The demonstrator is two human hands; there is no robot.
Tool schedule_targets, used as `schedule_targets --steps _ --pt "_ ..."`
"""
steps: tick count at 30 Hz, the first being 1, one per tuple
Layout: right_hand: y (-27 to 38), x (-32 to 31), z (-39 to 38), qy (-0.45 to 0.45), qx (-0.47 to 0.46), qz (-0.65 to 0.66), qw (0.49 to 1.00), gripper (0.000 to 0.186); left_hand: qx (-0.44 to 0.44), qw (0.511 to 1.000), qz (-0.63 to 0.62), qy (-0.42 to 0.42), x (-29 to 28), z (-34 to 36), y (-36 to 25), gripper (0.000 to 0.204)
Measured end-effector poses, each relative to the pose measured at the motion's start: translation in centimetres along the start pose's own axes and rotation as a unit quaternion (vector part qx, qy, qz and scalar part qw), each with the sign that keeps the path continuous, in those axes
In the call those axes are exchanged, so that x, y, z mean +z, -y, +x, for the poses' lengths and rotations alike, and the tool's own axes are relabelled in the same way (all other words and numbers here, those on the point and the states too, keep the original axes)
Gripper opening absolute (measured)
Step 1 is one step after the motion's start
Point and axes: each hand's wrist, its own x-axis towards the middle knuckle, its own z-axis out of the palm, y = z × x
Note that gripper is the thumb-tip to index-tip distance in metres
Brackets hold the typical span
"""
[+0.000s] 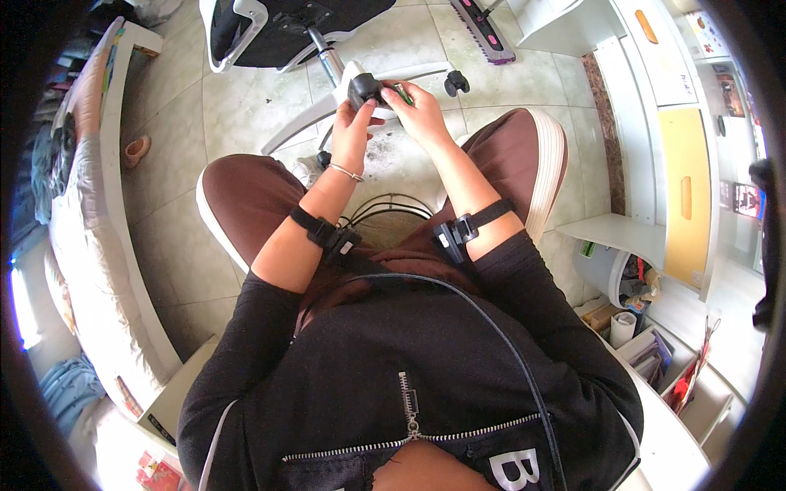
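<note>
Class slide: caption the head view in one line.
Left hand touching black caster of office chair; right hand holding small green object.

black caster, slim green item, white chair base, brown trousers with white side stripes, yellow panel

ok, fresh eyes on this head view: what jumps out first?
Probably the hands at upper centre: the left hand at a black caster of the chair, the right hand holding a small green item. Then the brown trousers, knees spread to either side. Last, the yellow panel at far right.
</note>
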Motion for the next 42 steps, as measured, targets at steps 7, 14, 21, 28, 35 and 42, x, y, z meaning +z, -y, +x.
schedule_targets --steps 7,14,21,28,35,42 --pt "0.0 -0.2 -0.4 0.026 0.000 0.046 0.999 0.027 0.090 0.986 0.137 0.011 -1.7 -0.1 -0.1 0.045" --pt "-0.1 1.2 -1.9 -0.108 0.101 0.172 0.974 0.026 0.083 0.978 0.187 0.040 -3.1 0.8 0.1 0.038" --pt "-0.6 2.4 -2.7 -0.052 0.180 0.209 0.960 0.017 0.177 0.971 0.154 0.036 -1.8 1.0 1.1 0.049" --pt "-1.1 2.6 -2.4 -0.068 0.126 0.129 0.981 0.009 0.158 0.968 0.193 0.036 -2.2 1.1 1.2 0.050" --pt "-0.8 2.3 -2.0 -0.044 0.163 0.088 0.982 0.018 0.180 0.926 0.328 0.055 -3.3 1.0 -0.9 0.049" --pt "-0.2 2.3 -2.3 -0.021 0.181 0.123 0.975 0.022 0.249 0.892 0.373 0.055 -3.6 1.5 -0.6 0.044"
